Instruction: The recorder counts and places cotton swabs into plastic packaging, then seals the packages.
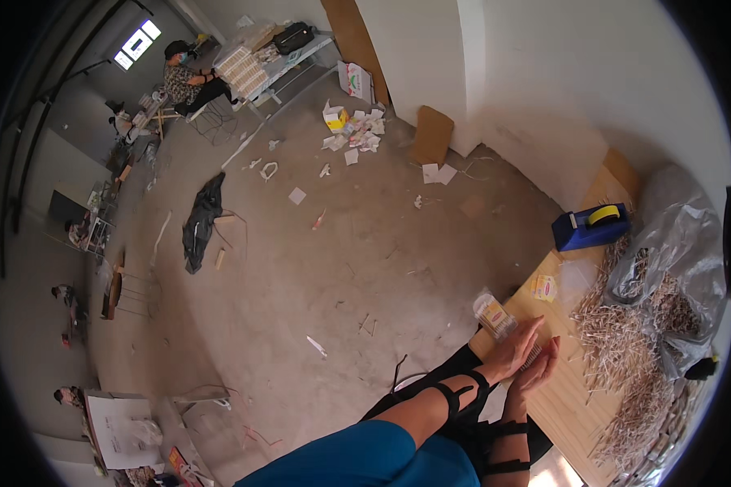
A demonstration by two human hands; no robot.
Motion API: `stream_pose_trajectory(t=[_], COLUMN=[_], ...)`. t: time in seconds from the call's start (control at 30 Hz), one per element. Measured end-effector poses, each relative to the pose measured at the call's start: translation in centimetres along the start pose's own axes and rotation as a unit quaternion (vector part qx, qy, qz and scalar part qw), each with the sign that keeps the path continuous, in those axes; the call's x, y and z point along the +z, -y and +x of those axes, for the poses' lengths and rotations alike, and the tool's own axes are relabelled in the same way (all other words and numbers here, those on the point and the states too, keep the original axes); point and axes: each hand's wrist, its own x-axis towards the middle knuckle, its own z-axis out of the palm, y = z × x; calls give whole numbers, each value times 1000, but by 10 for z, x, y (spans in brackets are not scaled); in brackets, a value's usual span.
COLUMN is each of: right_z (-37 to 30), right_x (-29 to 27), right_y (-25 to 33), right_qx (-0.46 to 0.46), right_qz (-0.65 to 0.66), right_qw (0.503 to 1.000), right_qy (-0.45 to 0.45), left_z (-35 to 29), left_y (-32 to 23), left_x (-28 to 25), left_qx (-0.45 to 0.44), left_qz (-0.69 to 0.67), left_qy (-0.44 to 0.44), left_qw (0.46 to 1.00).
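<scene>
At the table's near edge, my left hand [513, 349] and my right hand [538, 370] face each other with fingers stretched out. Between the palms they hold a small bundle of cotton swabs [531, 355], partly covered by the fingers. Just beyond my left hand lies a clear packet of swabs [493, 315] with a yellow-and-white label. A small yellow card [544, 287] rests farther along the wooden table [556, 406]. Right of my hands spreads a large loose heap of cotton swabs [617, 349].
A blue tape dispenser [590, 226] with yellow tape stands at the table's far end. Beside the heap slumps a grey plastic bag [681, 235] with swabs inside. Paper scraps [365, 130] and a black sheet [203, 221] litter the floor. Several people work at other tables.
</scene>
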Motion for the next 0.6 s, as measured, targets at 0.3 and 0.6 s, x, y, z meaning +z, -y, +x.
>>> stream_pose_trajectory(t=[0.3, 0.6], right_z=[14, -15], right_x=[-18, -25], right_y=[5, 74], right_qx=[80, -231], right_qz=[163, -464], right_qw=[983, 818], right_qy=[-13, 249], left_z=[12, 8], left_y=[-13, -3], left_x=[-11, -12], left_qx=[-14, -31], left_qz=[-28, -88], left_qy=[23, 45], left_qw=[999, 995])
